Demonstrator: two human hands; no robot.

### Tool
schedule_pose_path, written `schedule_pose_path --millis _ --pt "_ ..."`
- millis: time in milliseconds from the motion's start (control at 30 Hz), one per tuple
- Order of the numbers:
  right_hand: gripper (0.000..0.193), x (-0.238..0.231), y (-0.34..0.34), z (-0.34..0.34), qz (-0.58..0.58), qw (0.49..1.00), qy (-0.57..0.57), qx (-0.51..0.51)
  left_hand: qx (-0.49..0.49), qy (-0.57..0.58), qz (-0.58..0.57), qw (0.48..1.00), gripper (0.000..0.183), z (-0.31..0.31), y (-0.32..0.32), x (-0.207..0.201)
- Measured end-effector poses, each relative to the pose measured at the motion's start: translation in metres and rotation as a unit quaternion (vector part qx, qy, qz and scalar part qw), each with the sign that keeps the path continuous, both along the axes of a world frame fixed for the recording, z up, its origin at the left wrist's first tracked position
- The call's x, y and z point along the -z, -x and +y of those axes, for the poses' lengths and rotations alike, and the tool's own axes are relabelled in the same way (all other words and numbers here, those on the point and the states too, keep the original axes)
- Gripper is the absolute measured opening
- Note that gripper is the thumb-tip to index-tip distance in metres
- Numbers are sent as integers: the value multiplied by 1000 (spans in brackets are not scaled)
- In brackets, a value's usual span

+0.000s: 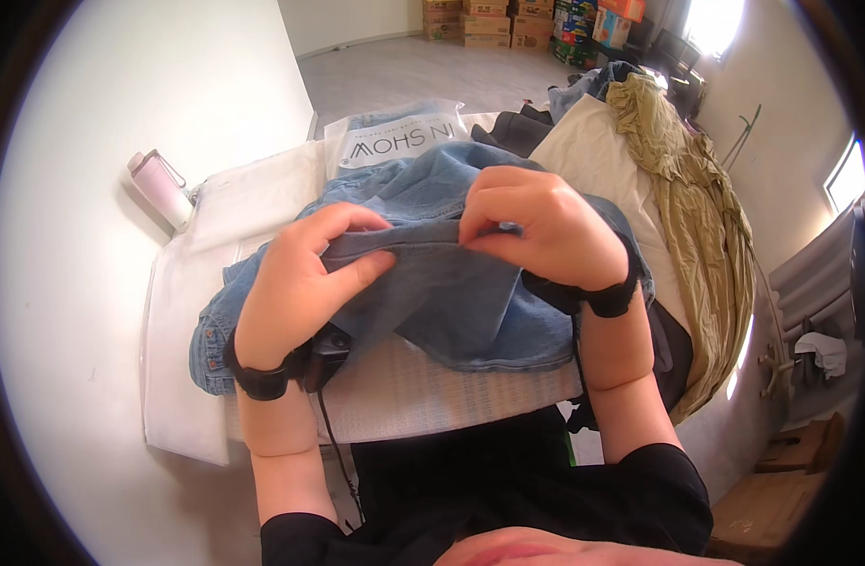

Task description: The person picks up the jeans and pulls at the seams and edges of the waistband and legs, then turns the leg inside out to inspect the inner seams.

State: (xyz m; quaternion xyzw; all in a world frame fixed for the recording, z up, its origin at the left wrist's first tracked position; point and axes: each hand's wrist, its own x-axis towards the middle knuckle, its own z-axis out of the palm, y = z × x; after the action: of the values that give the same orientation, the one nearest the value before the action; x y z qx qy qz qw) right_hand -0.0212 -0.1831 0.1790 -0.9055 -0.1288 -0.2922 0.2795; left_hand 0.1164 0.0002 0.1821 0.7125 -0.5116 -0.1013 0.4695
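Observation:
A blue denim garment lies bunched across the table in front of me. A seamed fold of it is raised between my hands. At the left end of this fold, my left hand grips the cloth between thumb and fingers. My right hand pinches the same fold farther right, its fingers curled over. Small metal buttons show on the part of the garment at the lower left. Black straps circle both my wrists, and a dark device with a cable is at the left one.
A clear printed plastic bag lies beyond the garment. White packaging and a pink bottle are at the left. Olive cloth and dark clothes are heaped at the right and back. Cardboard boxes stand by the far wall.

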Motion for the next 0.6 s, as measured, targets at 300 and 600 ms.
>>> schedule_pose_path --millis 300,600 --pt "28 -5 2 -7 72 994 8 86 -11 -14 -19 1000 15 0 -11 5" --pt "17 20 -17 23 -7 994 -29 105 4 3 -39 999 16 -2 -9 5"
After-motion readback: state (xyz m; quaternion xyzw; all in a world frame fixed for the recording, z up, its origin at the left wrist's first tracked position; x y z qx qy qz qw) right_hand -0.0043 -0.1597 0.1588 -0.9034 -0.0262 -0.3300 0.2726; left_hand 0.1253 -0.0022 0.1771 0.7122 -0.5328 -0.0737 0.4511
